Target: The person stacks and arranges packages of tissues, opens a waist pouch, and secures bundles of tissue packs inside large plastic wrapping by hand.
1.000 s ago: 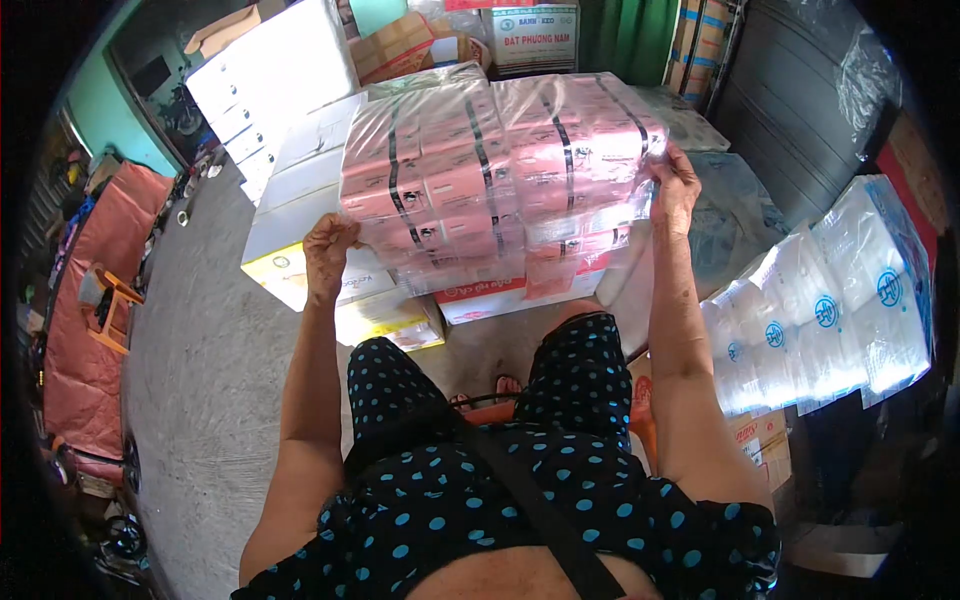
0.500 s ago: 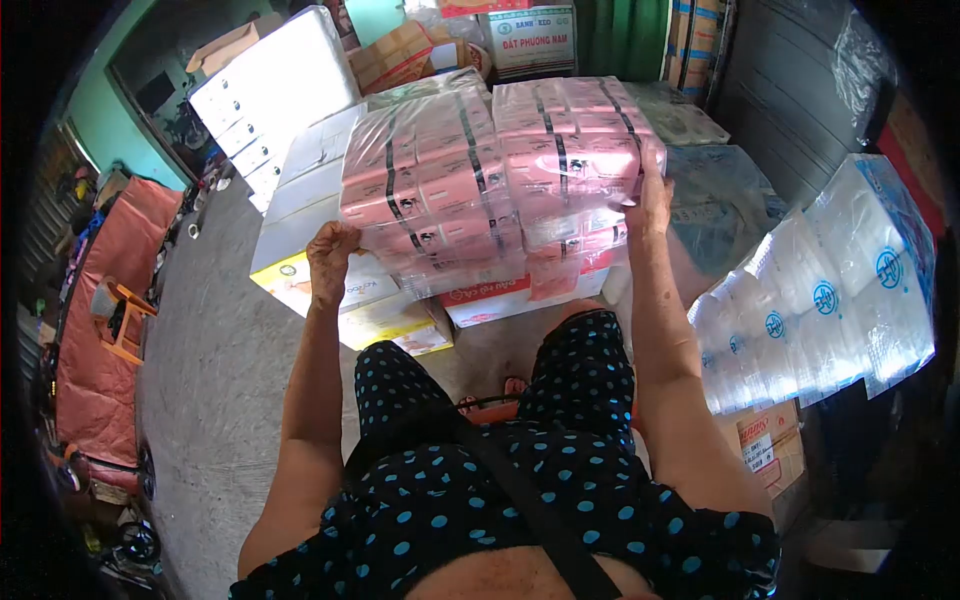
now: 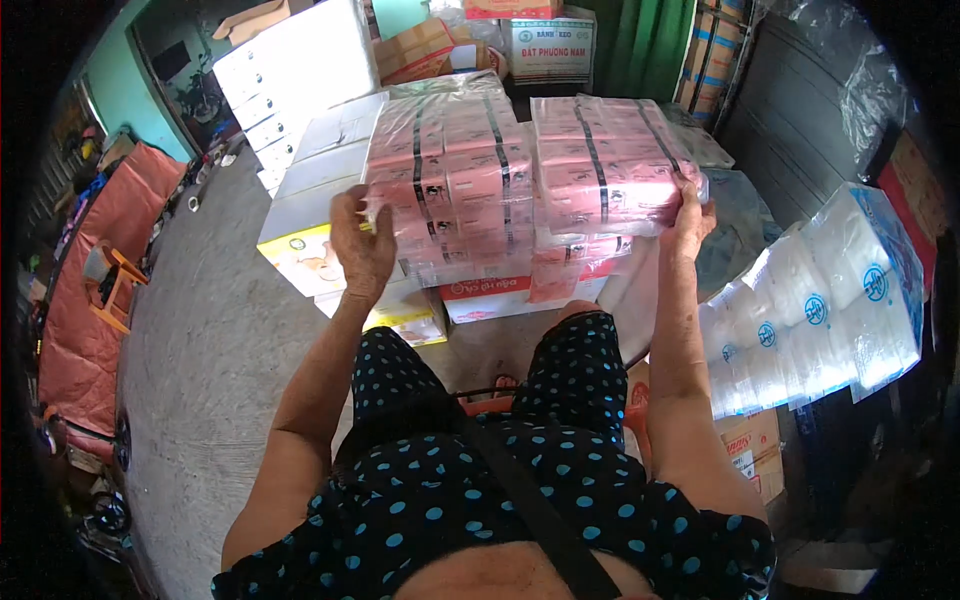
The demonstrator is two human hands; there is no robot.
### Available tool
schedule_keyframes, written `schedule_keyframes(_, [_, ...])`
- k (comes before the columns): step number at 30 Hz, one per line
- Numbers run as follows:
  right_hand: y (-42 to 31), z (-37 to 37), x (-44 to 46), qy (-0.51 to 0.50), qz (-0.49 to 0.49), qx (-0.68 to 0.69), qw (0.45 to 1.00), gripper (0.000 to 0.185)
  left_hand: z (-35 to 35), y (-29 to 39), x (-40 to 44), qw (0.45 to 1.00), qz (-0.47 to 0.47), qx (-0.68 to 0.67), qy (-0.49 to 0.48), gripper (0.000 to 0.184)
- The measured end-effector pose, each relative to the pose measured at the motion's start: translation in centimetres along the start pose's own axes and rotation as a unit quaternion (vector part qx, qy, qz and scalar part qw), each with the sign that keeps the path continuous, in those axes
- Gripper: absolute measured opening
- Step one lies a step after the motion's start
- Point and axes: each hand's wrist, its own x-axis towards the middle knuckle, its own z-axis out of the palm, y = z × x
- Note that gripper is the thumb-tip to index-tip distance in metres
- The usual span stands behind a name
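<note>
Two clear plastic-wrapped packs of pink packages lie side by side on a stack in front of me. My right hand (image 3: 688, 225) grips the right corner of the right pink pack (image 3: 605, 170), its fingers at the edge of the wrap. At the left side of the left pink pack (image 3: 450, 180), my left hand (image 3: 363, 250) has its fingers apart, very near the wrap; whether it touches cannot be made out. More pink packages in plastic show under both packs, above a red and white carton (image 3: 520, 297).
White and yellow cartons (image 3: 305, 255) stand left of the stack. A plastic-wrapped pack of white items with blue logos (image 3: 815, 310) leans at my right. Behind are a lettered box (image 3: 550, 50) and brown cardboard (image 3: 415, 50). Far left lies a red cover (image 3: 100, 300) with an orange stool (image 3: 120, 290).
My left hand has let go of the left pack's lower corner and moved up and right, fingers spreading. The right pack has shifted right with my right hand, widening the gap between packs.
</note>
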Motion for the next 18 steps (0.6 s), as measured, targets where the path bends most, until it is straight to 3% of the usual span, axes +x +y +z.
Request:
schedule_keyframes(1, [-0.5, -0.1, -0.2, -0.001, -0.012, -0.003, 1.000, 0.054, 0.6, 0.8, -0.7, 0.991, -0.040, -0.095, -0.088, 0.019])
schedule_keyframes(3, [-1.3, -0.4, -0.7, -0.005, -0.033, -0.010, 0.999, 0.052, 2.7, 3.1, -2.2, 0.897, -0.109, -0.315, -0.292, 0.024])
schedule_keyframes(4, [-1.6, -0.6, -1.1, -0.009, -0.033, -0.015, 0.999, 0.052, 4.0, 5.0, -2.7, 0.858, -0.232, -0.303, -0.343, 0.030])
schedule_keyframes(5, [-2.0, -0.7, -1.5, -0.054, -0.051, 0.000, 0.997, 0.052, 5.1, 7.0, -2.9, 0.803, -0.347, -0.287, -0.390, 0.037])
schedule_keyframes(7, [-2.7, -1.0, -2.3, -0.142, -0.090, 0.032, 0.985, 0.051, 7.7, 8.0, -3.9, 0.685, -0.446, -0.431, -0.382, 0.060])
schedule_keyframes(8, [-3.0, -1.4, -2.7, -0.141, -0.095, 0.032, 0.985, 0.051, 8.8, 7.9, -3.9, 0.684, -0.442, -0.434, -0.384, 0.060])
schedule_keyframes(11, [-3.9, -3.0, -4.1, -0.157, -0.275, -0.172, 0.933, 0.051, 12.3, 7.9, -3.1, 0.401, -0.472, -0.650, -0.441, 0.075])
schedule_keyframes(12, [-4.7, -3.0, -5.0, -0.152, -0.280, -0.173, 0.932, 0.051, 13.3, 8.2, -3.5, 0.398, -0.468, -0.651, -0.447, 0.075])
schedule_keyframes(15, [-8.6, -2.4, -9.0, -0.197, -0.496, -0.256, 0.806, 0.051, 15.1, 9.0, -5.7, 0.388, -0.456, -0.677, -0.427, 0.077])
schedule_keyframes(18, [-9.3, -3.0, -10.2, -0.224, -0.500, -0.245, 0.800, 0.053, 16.1, 9.8, -6.2, 0.365, -0.438, -0.709, -0.416, 0.076])
